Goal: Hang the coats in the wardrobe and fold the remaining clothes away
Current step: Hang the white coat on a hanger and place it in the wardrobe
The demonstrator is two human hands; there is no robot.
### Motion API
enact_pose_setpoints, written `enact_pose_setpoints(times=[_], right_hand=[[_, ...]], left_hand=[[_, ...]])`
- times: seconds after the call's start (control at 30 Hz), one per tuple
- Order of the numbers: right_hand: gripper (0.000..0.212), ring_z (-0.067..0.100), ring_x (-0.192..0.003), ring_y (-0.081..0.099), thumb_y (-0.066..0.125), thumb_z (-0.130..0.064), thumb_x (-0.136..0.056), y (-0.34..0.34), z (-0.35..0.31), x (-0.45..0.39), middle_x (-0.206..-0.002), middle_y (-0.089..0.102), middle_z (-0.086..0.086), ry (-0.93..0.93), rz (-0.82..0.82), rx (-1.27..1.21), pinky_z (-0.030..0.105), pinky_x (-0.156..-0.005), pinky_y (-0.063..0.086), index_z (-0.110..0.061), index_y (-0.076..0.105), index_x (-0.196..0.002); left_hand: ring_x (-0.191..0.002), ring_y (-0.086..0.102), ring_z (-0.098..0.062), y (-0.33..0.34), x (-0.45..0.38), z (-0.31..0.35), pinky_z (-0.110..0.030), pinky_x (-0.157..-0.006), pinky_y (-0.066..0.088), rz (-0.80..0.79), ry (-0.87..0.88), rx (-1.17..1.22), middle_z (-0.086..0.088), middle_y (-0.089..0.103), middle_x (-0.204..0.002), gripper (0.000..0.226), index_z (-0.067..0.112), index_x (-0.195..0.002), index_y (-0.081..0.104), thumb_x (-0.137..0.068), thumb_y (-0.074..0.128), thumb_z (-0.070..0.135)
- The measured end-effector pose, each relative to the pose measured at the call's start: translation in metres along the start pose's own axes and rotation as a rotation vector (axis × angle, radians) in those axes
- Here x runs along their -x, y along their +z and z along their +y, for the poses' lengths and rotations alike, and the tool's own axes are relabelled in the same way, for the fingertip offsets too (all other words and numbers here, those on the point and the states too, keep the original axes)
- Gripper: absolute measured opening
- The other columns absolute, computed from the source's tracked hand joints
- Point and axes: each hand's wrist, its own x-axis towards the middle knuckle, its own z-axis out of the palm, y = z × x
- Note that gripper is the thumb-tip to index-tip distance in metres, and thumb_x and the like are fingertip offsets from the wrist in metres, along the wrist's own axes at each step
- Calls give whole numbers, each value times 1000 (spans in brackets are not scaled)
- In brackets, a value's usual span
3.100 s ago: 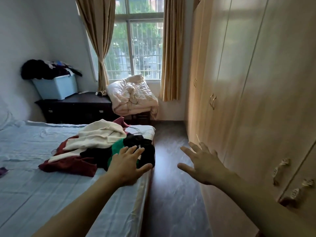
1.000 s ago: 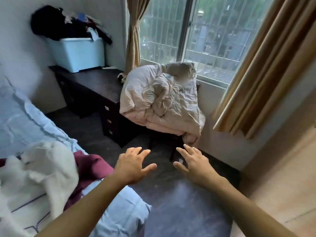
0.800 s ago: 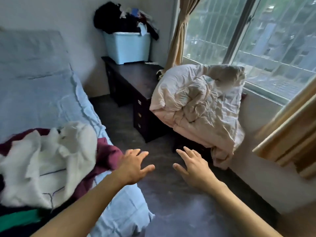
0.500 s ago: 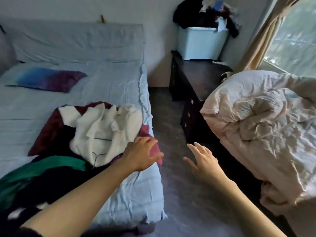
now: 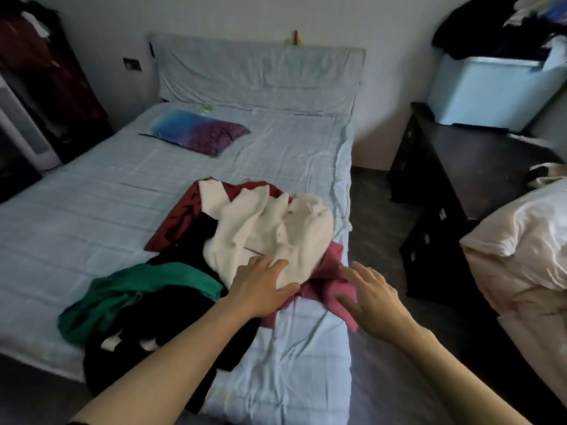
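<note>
two open hands — left hand [image 5: 260,289], right hand [image 5: 372,297] — over clothes [image 5: 267,234]

- We see a bed [image 5: 92,216] with a wrinkled pale blue sheet filling most of the view; its headboard [image 5: 257,72], under the same cloth, stands against a plain pale wall [image 5: 214,13].
- A blue-to-purple pillow [image 5: 196,133] lies near the headboard.
- Right of the bed, a strip of dark floor [image 5: 374,228], then a dark wooden desk with drawers [image 5: 454,179].
- A light blue storage bin [image 5: 491,93] sits on the desk's far end, with dark items heaped on top.
- A bundled pinkish duvet [image 5: 527,246] sits at the right edge.
- A dark cabinet [image 5: 46,87] stands at far left.
- Light is dim and cool.
</note>
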Motion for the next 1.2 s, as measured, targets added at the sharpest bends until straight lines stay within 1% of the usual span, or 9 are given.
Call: enact_pose_setpoints(times=[0.1,0.3,0.43,0.6,0.83,0.93,1.03,1.1,1.2], right_hand=[[62,21,-145,23,40,-59,-96,15,-15,-37,-158,25,-7,27,-63,7,45,-113,31,-33,27,-152],[62,19,-142,28,37,-61,-97,62,-36,-121,-156,31,-7,15,-123,-19,42,-112,33,-31,30,-151],[55,22,-137,36,45,-48,-98,101,-43,-161,-149,42,-5,3,-206,-95,41,-108,36,-27,37,-148],[50,24,-131,44,47,-36,-96,153,-38,-205,-143,49,-2,-45,-313,-54,38,-105,39,-24,42,-145],[37,26,-122,49,43,-11,-93,226,-20,-251,-131,54,5,74,-451,-13,39,-100,42,-13,53,-128],[48,25,-129,44,50,-9,-88,251,-22,-270,-138,50,4,65,-428,-24,35,-104,40,-14,48,-136],[59,24,-135,40,54,-9,-86,274,-30,-283,-147,44,3,93,-392,-104,37,-106,39,-16,42,-144],[63,24,-133,41,56,-5,-82,288,-33,-287,-146,44,2,107,-351,-128,36,-104,42,-16,44,-143],[77,30,-128,47,57,7,-63,308,-34,-289,-139,50,8,86,-261,-128,39,-99,46,-9,51,-138]], left_hand=[[-138,33,-24,14,-29,-38,-43,-104,35,-27,-24,52,4,36,-154,65,33,-148,34,-93,37,67],[-134,39,-24,41,-83,-115,-43,-100,40,-68,-77,87,3,45,-148,57,31,-143,41,-95,39,61],[-132,43,-25,56,-97,-153,-42,-100,43,-137,-84,96,4,49,-142,45,24,-139,46,-99,45,45],[-130,43,-23,79,-110,-184,-38,-105,41,-167,-112,83,2,50,-142,45,21,-140,47,-97,52,34],[-131,42,-25,113,-159,-238,-41,-102,42,-225,-156,24,-2,48,-143,42,15,-138,45,-98,50,27],[-132,40,-25,131,-180,-263,-39,-101,42,-255,-139,-32,-3,44,-145,44,14,-137,44,-95,53,21],[-134,37,-24,151,-202,-288,-37,-102,44,-257,-45,-39,-2,39,-149,55,14,-138,44,-86,60,8],[-137,36,-21,166,-215,-304,-35,-105,43,-277,34,-17,1,36,-152,65,15,-141,44,-81,64,2],[-131,48,-25,185,-232,-321,-36,-105,46,-261,138,-29,-2,48,-144,75,13,-139,52,-69,75,-2]])
